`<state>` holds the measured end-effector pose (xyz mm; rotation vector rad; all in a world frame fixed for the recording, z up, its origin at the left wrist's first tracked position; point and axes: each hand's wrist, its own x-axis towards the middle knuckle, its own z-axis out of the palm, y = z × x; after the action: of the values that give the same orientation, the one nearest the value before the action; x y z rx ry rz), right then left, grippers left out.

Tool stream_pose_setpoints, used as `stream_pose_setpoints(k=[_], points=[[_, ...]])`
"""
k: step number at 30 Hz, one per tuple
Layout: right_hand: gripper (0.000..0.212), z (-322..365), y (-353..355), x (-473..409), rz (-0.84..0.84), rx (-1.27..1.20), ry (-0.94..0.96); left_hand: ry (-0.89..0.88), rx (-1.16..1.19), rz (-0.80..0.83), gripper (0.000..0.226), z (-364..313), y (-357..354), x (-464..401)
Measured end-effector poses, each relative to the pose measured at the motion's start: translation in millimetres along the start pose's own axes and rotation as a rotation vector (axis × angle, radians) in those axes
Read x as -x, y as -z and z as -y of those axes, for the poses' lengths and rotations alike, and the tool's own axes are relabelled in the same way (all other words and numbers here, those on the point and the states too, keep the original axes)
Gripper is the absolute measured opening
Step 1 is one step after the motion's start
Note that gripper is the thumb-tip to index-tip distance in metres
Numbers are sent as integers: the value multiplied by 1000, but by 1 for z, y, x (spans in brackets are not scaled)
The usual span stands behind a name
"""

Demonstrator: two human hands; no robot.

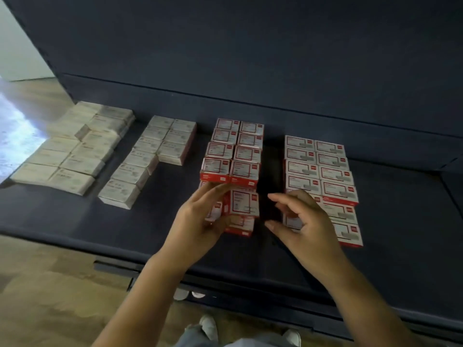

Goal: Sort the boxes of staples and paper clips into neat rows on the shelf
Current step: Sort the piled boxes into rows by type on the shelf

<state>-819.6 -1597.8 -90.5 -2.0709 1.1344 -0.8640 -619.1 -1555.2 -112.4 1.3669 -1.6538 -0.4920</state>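
The dark shelf (75, 221) carries four blocks of boxes, with bare strips between them and a bare band along its front edge. At far left sits a pale block (75, 149), its left side washed out by glare; beside it a second pale block (152, 156); then the red-and-white centre block (235, 151), and well apart to the right another red-and-white block (323, 171). The left hand (200, 221) grips the near-left boxes of the centre block, fingers curled over them. The right hand (305, 221) hovers just right of the loose front box (244, 202), thumb and fingers spread, holding nothing.
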Motion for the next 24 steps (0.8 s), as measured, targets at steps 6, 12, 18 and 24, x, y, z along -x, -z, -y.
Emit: stream_pose_setpoints(k=[6, 12, 18, 24], points=[[40, 1, -19, -1, -23, 104, 1, -17, -401, -119, 57, 41, 14, 1], [36, 3, -26, 5, -72, 78, -74, -7, -406, -130, 55, 43, 13, -2], [35, 5, -26, 16, -101, 7, -166, 16, -393, -152, 52, 41, 12, -9], [34, 6, -24, 23, -105, -13, -209, 22, -402, -175, 50, 42, 8, -6]])
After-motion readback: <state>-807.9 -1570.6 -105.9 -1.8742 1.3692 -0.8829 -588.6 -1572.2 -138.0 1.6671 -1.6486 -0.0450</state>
